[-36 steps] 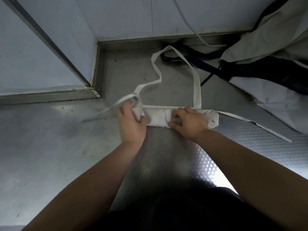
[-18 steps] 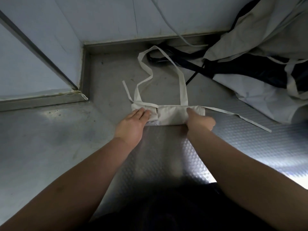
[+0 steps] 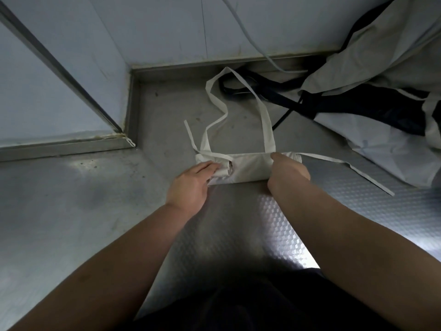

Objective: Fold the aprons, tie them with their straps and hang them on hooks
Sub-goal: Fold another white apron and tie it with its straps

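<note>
A white apron [image 3: 250, 167] lies rolled into a short bundle on the metal surface [image 3: 71, 211]. Its neck loop [image 3: 262, 111] stretches away from me, and one waist strap [image 3: 358, 174] trails off to the right. Another strap [image 3: 210, 154] crosses the bundle's left end. My left hand [image 3: 191, 182] rests with straight fingers on the left end of the roll. My right hand [image 3: 286, 170] curls over the right end and grips it, with the fingertips hidden behind the roll.
A heap of white and dark-blue aprons [image 3: 381, 96] fills the back right corner. Walls [image 3: 167, 29] close the surface off at the back and left, with a raised metal lip [image 3: 133, 111] along them. A pale cable [image 3: 250, 41] hangs down the back wall.
My left hand let go of the strap it was swinging around the left end and now lies flat on the roll. My right hand slid to the roll's right end.
</note>
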Demonstrator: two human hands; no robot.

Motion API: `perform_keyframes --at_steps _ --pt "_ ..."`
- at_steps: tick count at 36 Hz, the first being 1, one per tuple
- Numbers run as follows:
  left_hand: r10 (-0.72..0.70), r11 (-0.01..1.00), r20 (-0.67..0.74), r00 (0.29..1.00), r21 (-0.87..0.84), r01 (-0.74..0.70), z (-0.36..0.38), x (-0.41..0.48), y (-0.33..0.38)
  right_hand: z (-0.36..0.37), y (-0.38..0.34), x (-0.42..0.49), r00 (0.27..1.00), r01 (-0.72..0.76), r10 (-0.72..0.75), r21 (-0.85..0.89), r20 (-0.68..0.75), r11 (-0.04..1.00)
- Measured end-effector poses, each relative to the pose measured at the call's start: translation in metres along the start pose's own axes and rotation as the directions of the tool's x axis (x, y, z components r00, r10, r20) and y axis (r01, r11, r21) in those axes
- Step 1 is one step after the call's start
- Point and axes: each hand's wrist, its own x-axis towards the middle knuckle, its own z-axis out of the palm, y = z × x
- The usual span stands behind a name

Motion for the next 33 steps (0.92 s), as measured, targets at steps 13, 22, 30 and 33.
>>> perform_keyframes --at_steps 13,22,30,33 --pt "-0.131 0.991 -0.004 0.991 -0.034 0.131 -0.002 0.003 0.005 -0.002 0.007 0.006 0.978 0.133 -0.078 0.291 -0.192 0.947" --pt "-0.182 0.971 0.149 0.972 0.181 0.154 0.007 0.019 0.025 0.014 0.044 0.006 0.450 0.697 -0.843 -0.706 0.294 0.126" --pt "-0.118 0.993 0.136 0.984 0.001 0.119 0.016 0.020 0.032 0.007 0.022 0.003 0.467 0.844 -0.732 -0.497 0.497 0.201" --pt "-0.193 0.961 0.120 0.974 -0.175 0.213 0.014 0.020 0.034 0.007 0.007 0.003 0.545 0.819 -0.702 -0.472 0.458 0.327"
